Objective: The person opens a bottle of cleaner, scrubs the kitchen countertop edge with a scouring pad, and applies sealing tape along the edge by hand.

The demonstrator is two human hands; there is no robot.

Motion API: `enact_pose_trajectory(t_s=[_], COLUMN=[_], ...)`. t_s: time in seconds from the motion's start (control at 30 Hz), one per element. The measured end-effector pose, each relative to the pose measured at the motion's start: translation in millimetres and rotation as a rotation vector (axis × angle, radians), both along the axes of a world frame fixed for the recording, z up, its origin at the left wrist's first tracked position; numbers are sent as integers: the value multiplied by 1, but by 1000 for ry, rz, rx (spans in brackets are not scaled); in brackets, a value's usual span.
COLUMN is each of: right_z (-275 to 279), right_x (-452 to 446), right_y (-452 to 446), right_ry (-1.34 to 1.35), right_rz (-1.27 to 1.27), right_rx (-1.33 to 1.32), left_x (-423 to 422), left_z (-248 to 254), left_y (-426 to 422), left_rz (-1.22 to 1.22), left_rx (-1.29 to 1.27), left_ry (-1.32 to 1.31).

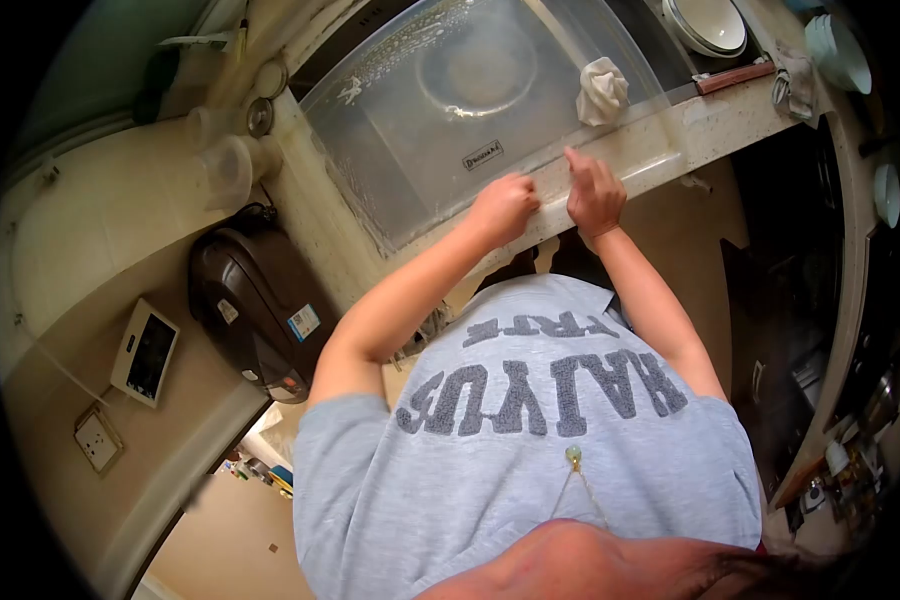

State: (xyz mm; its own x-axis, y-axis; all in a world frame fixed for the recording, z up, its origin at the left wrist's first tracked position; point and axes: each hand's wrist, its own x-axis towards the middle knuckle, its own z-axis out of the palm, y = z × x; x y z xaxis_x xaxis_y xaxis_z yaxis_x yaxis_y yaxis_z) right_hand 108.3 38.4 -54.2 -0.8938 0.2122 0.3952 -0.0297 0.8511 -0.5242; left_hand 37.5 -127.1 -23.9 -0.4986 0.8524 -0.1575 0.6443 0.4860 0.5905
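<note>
My left hand (507, 208) is closed like a fist by the front rim of a large clear plastic tub or lid (390, 130). Whether it holds anything is hidden. Beside it, a small gap away, my right hand (597, 195) has one finger stretched out and the others loosely bent, with nothing visible in it. A white crumpled cloth (602, 92) lies on the plastic, just beyond my right hand. Foam or bubbles streak the plastic's far left side, and a small dark printed label marks its front part.
The plastic spans the counter (715, 130). White bowls (708, 25) and a grey cloth (793, 82) are at the far right; pale green bowls (837, 55) stand beyond. A dark brown appliance (260, 300) sits at left, near clear plastic cups (228, 178).
</note>
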Motion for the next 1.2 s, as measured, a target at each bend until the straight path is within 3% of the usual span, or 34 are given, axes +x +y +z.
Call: enact_pose_trajectory(t_s=[0.17, 0.4, 0.5, 0.73, 0.83, 0.97, 1.2], right_z=[3, -5, -5, -1, 2, -1, 1], right_x=[-4, -4, -4, -4, -6, -5, -4], right_y=[1, 2, 1, -2, -1, -1, -1], right_ry=[-7, -9, 14, 10, 21, 8, 17], right_rz=[-2, -10, -9, -26, -25, -25, -20], right_rx=[2, 12, 33, 58, 45, 55, 47], left_x=[6, 29, 38, 17, 17, 28, 17], left_z=[-1, 19, 23, 9, 12, 21, 12], left_y=[37, -158, -204, -67, -62, -126, -47], left_rz=[65, 106, 222, 100, 82, 207, 128], left_rx=[115, -235, -217, -36, -49, -148, -27], left_ry=[61, 77, 43, 54, 77, 26, 80])
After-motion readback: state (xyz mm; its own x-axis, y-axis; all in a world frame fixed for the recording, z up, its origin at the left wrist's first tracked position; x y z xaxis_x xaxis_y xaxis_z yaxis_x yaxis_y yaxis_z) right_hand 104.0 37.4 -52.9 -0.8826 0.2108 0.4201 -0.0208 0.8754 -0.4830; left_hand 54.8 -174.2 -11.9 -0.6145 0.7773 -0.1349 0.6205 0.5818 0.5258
